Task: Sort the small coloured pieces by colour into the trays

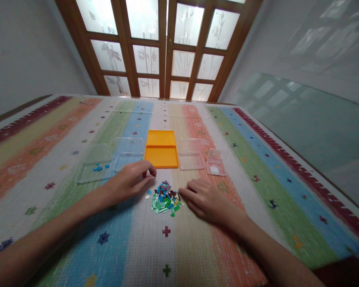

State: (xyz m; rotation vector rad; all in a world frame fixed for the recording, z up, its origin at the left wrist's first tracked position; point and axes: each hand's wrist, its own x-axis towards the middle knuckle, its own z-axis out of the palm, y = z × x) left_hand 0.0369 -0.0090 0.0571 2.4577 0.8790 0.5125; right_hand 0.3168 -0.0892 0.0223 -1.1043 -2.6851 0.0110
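Observation:
A loose pile of small toy building bricks (166, 199), in blue, green, dark red and pale colours, lies on the striped tablecloth. My left hand (137, 178) hovers just beyond the pile's left side, thumb and forefinger curled toward each other. A tiny dark thing seems to show at its fingertips, too small to name. On the right, my right hand (201, 196) rests with its fingers bent and close together, the forefinger at the pile's edge. Whatever those fingers may hold is hidden. Behind the pile stands an open orange case (161, 157) with bare compartments.
A clear plastic box (91, 175) at the left holds several blue bricks. Another clear box (128, 159) is partly behind my left hand. To the orange case's right stand an open clear box (192, 161) and a smaller one (216, 168) with something white inside.

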